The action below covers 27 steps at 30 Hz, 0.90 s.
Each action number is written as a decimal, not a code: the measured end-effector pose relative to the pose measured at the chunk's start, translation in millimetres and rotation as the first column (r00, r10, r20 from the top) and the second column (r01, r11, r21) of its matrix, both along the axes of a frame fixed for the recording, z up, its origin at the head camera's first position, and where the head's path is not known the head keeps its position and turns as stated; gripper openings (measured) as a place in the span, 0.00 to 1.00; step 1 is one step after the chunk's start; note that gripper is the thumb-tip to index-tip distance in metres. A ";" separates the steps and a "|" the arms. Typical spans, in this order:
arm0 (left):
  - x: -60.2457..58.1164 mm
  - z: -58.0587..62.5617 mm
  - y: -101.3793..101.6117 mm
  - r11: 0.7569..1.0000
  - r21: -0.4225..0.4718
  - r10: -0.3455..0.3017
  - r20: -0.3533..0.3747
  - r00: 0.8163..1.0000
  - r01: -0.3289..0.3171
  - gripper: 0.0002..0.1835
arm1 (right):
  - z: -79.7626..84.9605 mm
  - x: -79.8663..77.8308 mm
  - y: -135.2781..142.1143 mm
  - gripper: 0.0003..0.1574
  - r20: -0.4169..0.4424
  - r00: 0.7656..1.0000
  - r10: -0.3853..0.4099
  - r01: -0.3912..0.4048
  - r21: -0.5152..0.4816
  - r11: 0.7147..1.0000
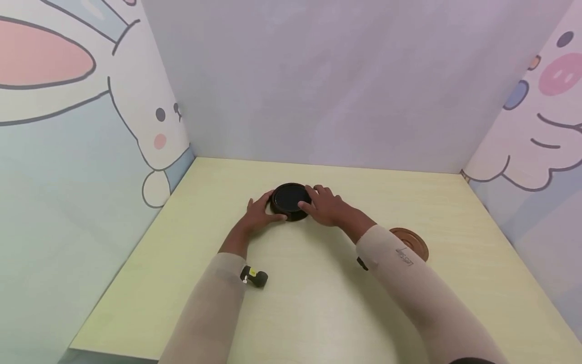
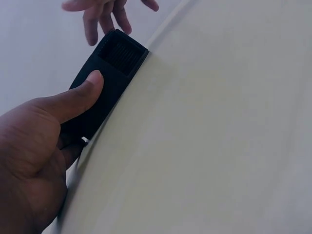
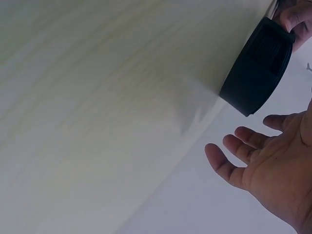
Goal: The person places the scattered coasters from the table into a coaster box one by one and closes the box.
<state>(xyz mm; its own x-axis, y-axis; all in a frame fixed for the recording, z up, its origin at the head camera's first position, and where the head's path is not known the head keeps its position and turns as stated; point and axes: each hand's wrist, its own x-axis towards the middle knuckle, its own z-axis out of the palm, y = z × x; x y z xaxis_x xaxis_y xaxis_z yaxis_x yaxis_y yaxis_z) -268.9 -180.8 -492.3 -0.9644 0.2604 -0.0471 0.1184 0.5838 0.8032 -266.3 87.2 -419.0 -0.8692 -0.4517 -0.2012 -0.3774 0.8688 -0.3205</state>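
A low, round black holder (image 1: 290, 197) with a sunken top sits on the pale table (image 1: 313, 283). Its side, in the left wrist view, has a rectangular window with a ribbed inside (image 2: 120, 52). My left hand (image 1: 259, 216) grips it from the left, thumb on the near side and fingers behind. To the right, my right hand (image 1: 328, 208) hovers with fingers spread beside the rim. In the right wrist view a gap shows between these fingers (image 3: 217, 158) and the black holder (image 3: 251, 73).
A brown round disc (image 1: 417, 242) with raised rings lies on the table at the right, partly covered by my right sleeve (image 1: 386, 247). A grey wall (image 1: 309, 91) closes the back. Panels with cartoon animals (image 1: 150, 126) stand on both sides.
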 end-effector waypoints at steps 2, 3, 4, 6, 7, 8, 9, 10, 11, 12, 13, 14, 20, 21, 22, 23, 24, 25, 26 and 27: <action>-0.6 -1.0 0.3 1.000 0.005 -0.003 -0.001 1.000 0.003 0.57 | -0.5 1.4 9.0 0.51 0.001 1.000 -0.019 0.019 -0.004 1.000; -0.9 -1.6 0.3 1.000 0.008 -0.006 -0.002 1.000 0.006 0.57 | -0.6 2.1 13.2 0.51 0.001 1.000 -0.031 0.031 -0.004 1.000; -1.2 -2.0 0.3 1.000 0.010 -0.009 -0.005 1.000 0.009 0.57 | -0.8 2.7 17.3 0.52 -0.002 0.999 -0.045 0.045 0.002 0.999; -1.5 -2.2 0.4 1.000 0.015 -0.017 -0.011 1.000 0.017 0.57 | -1.6 3.4 25.3 0.52 -0.005 0.996 -0.086 0.086 0.031 0.996; -1.3 -1.6 0.5 1.000 0.019 -0.019 -0.016 1.000 0.020 0.57 | -1.6 3.7 28.8 0.53 -0.006 0.994 -0.110 0.110 0.051 0.993; -1.1 -1.1 0.3 1.000 0.023 -0.018 -0.017 1.000 0.019 0.57 | -1.7 3.9 32.3 0.53 -0.010 0.991 -0.135 0.136 0.073 0.988; -1.3 -1.0 0.3 0.999 0.027 -0.017 -0.016 1.000 0.018 0.57 | -2.1 4.2 36.0 0.54 -0.015 0.987 -0.160 0.161 0.095 0.982; -0.9 -0.3 0.5 0.999 0.028 -0.015 -0.014 1.000 0.015 0.57 | -2.1 4.9 39.7 0.54 -0.019 0.983 -0.183 0.184 0.114 0.976; -0.7 0.3 0.6 1.000 0.028 -0.013 -0.011 1.000 0.014 0.57 | -1.8 5.8 43.1 0.55 -0.022 0.979 -0.203 0.205 0.131 0.970; -0.8 0.6 0.5 1.000 0.025 -0.013 -0.011 1.000 0.014 0.57 | -1.8 6.4 46.5 0.55 -0.024 0.975 -0.221 0.222 0.144 0.964; -0.9 0.8 0.4 1.000 0.023 -0.012 -0.011 1.000 0.012 0.57 | -1.0 7.6 49.6 0.55 -0.028 0.972 -0.232 0.234 0.149 0.961; -0.9 1.2 0.4 1.000 0.021 -0.011 -0.012 1.000 0.011 0.57 | -0.4 8.5 52.6 0.55 -0.032 0.970 -0.241 0.243 0.152 0.958; -0.4 1.8 0.2 1.000 0.024 -0.004 -0.004 1.000 0.004 0.57 | 5.2 13.6 67.6 0.56 -0.059 0.959 -0.277 0.283 0.167 0.944; -0.5 1.4 0.2 1.000 0.024 -0.003 -0.001 1.000 0.003 0.57 | 6.0 14.5 70.4 0.56 -0.060 0.957 -0.283 0.289 0.168 0.942; -0.5 0.9 0.2 1.000 0.023 0.000 0.002 1.000 0.000 0.57 | 6.6 15.1 73.0 0.56 -0.061 0.956 -0.288 0.294 0.170 0.940; -0.3 0.8 0.3 1.000 0.022 0.001 0.003 1.000 -0.001 0.58 | 7.5 15.8 75.5 0.57 -0.060 0.954 -0.294 0.300 0.172 0.938; -0.2 0.6 0.4 1.000 0.020 0.001 0.002 1.000 -0.001 0.58 | 8.3 16.5 78.3 0.57 -0.059 0.953 -0.299 0.304 0.174 0.937; -0.1 0.6 0.6 1.000 0.015 -0.002 -0.004 1.000 0.002 0.57 | 8.9 17.0 81.3 0.57 -0.056 0.951 -0.303 0.308 0.177 0.935; -0.2 0.4 0.8 1.000 0.010 -0.006 -0.010 1.000 0.006 0.57 | 9.6 17.4 84.2 0.57 -0.054 0.950 -0.308 0.313 0.182 0.932; -0.4 0.0 0.9 1.000 0.006 -0.010 -0.013 1.000 0.010 0.57 | 10.2 17.4 87.2 0.58 -0.050 0.948 -0.315 0.318 0.186 0.930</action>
<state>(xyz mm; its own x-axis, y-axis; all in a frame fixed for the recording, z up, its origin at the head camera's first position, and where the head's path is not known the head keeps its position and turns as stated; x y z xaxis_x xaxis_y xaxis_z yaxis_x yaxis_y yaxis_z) -269.4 -179.9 -492.3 -0.9622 0.2705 -0.0327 0.1350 0.5776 0.8051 -248.9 174.3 -408.8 -0.9653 -0.1077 -0.2378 -0.0772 0.9880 -0.1339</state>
